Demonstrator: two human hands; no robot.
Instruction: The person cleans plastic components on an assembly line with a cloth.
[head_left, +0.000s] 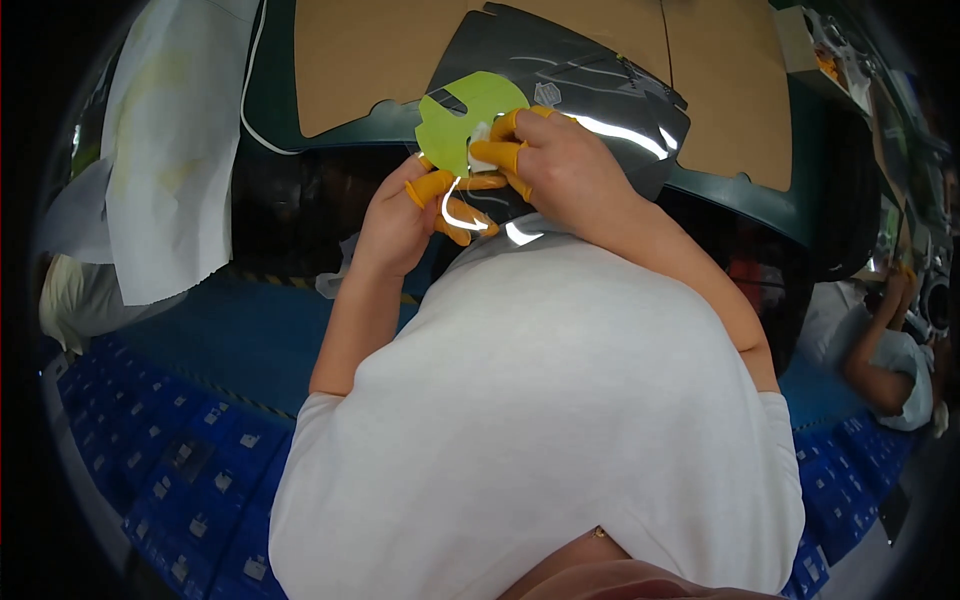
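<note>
Two hands, their fingers in orange covers, work at the near side of a bench (275,80). The left hand (395,225) is at the near edge of a glossy dark panel (630,110); whether its fingers are closed on that edge cannot be told. Just beyond them, a lime-green piece with cut-outs (490,98) lies over the panel's left part. The right hand (565,165) pinches a white wad (480,160) against the green piece's lower right.

Uneven pressure from the wad could shift or crease the green piece, and because the panel overhangs the bench towards the white shirt (540,400), a loose left hold might let it tip or scuff.

A white sheet (165,150) hangs at left above blue crates (190,480); a white cable (244,100) follows, then brown cardboard (375,60) beneath the panel, an open box (815,55), and another person (890,375) at far right.
</note>
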